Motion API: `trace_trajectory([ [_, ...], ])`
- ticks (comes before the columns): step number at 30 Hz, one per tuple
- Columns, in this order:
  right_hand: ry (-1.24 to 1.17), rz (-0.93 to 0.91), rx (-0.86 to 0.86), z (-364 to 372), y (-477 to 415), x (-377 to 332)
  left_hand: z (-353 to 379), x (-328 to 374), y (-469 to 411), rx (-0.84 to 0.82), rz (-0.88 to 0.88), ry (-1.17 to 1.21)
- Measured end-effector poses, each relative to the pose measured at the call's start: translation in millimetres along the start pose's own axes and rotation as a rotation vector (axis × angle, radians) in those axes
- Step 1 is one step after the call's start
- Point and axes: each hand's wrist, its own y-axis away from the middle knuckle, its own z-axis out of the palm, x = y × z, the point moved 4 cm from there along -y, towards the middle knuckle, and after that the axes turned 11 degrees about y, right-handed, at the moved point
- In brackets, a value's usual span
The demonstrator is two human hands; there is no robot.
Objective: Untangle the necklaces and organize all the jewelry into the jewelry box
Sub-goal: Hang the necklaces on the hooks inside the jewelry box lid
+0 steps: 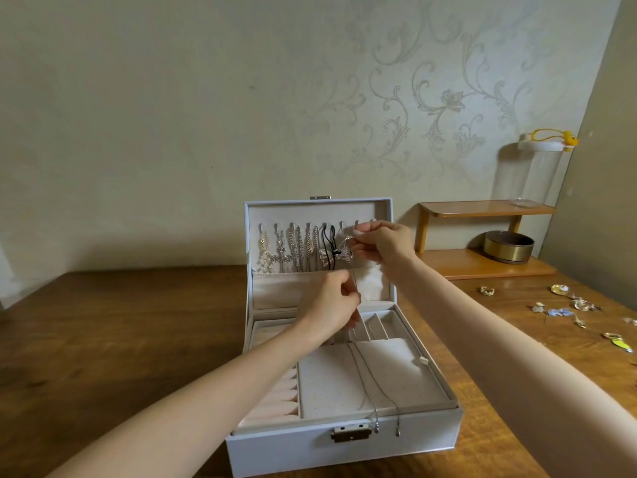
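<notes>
Chain: thin silver necklace (359, 374), held up at the lid, then draped down across the dotted tray (327, 384) and over the front wall, both ends dangling beside the latch (350, 434).
Right hand: right hand (382, 246) raised at the lid's rightmost hooks, fingertips pinching the necklace's upper part.
Left hand: left hand (331, 305) lower, in front of the lid pocket (370, 282), fingers curled and pinching the same strand.
Box: white jewelry box (431, 432) open mid-table, lid upright towards the wall.
Lid hooks: hung necklaces (296, 250) filling the left and middle hooks, a black cord (329, 238) and a bow pendant (327, 258) just beside the right hand's fingers.
Tray surroundings: ring rolls (275, 398) to the left of the tray, small dividers (379, 326) behind it, partly hidden by the left wrist.
Loose pieces: scattered jewelry (579, 305) on the table (103, 339) well right of the box.
Far corner: wooden shelf (482, 208) against the wall, brass-coloured bowl (508, 246) beneath, clear jar (541, 170) on top.
Room: bare wood left of the box; front wall close to the table's near edge.
</notes>
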Motion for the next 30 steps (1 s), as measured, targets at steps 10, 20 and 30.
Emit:
trace_trajectory([
  [10, 0.179, -0.032, -0.114, -2, 8, 3, -3, 10, 14, -0.075, 0.034, 0.050],
  [20, 0.267, 0.124, -0.317, -29, 31, 24, 0, 14, 41, -0.302, -0.022, 0.038],
  [30, 0.411, -0.066, -0.269, -40, 44, 28, -48, 30, 11, -0.191, -0.330, 0.701],
])
